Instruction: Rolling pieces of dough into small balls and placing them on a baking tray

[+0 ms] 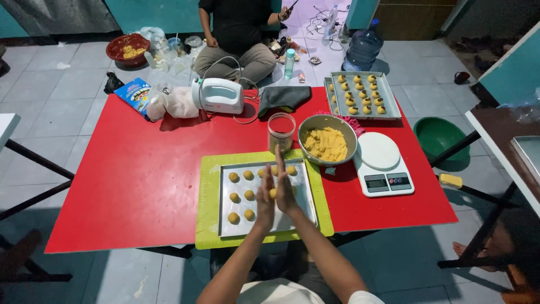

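Pressing together, the left hand [264,198] and right hand [285,188] are rolling a dough ball [273,193] between the palms, above the baking tray [306,202] on the red counter [140,174].

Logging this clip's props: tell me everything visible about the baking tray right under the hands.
The baking tray is a shallow rectangular pan of dull silvery metal, lying flat on a yellow-green mat on the red table. Small yellow dough balls sit on it in rows, mostly on its left part and far edge. The left hand and right hand, pressed together, hover above it.
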